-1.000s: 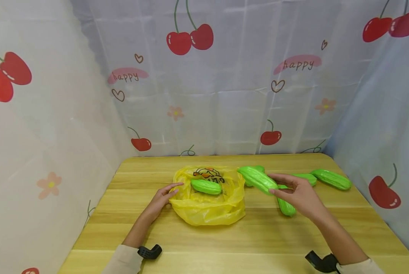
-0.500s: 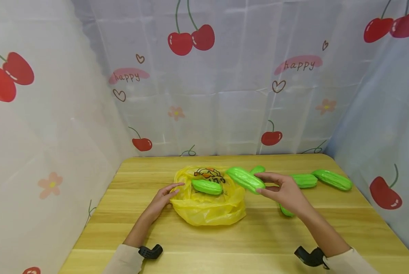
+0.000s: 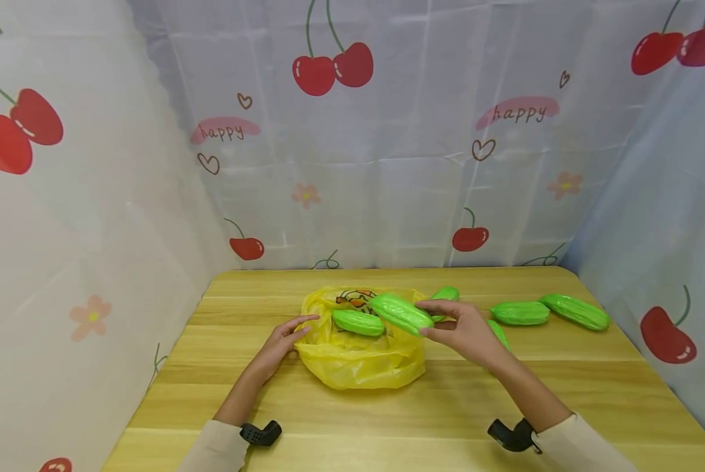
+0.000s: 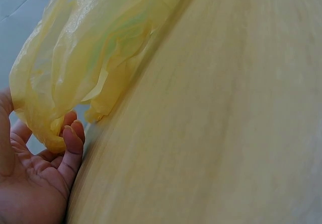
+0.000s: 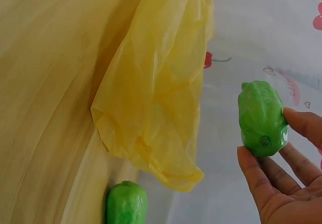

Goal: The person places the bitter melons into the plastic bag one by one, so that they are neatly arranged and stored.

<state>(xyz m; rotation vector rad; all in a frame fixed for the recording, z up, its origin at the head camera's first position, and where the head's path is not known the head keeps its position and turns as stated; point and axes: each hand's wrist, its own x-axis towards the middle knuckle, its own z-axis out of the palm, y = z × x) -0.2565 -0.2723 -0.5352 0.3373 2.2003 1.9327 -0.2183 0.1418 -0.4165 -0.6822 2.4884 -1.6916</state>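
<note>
Change noted: Against the previous frames, the right hand (image 3: pixel 460 329) has come left, bringing the held gourd (image 3: pixel 401 314) from the table's right part to the right side of the yellow bag (image 3: pixel 358 375); the left hand (image 3: pixel 278 342) and the bag have not visibly shifted.
Meaning for the work: I judge the carry nearly complete and the release not yet made.
Right hand: Narrow grip, thumb and fingers pinching the held gourd near its right end; my right wrist view shows it raised, apart from the bag.
Left hand: At the bag's left rim, fingers curled, holding the thin film on my left wrist feed.
Bag: Stands on the wooden table (image 3: pixel 329 419), mouth facing up, near wall slumped in folds, dark and orange print on its far inner side.
Bag contents: I count one, the bagged gourd (image 3: pixel 358 322), lying crosswise; anything under it I cannot tell.
Outside the bag: Far gourd (image 3: pixel 449 293), just right of the bag, partly covered by the right hand; half-hidden gourd (image 3: pixel 498 333), behind the right wrist; middle gourd (image 3: pixel 519 313); outer gourd (image 3: pixel 575 312), farthest right. Whether the last two touch, I cannot confirm.
</note>
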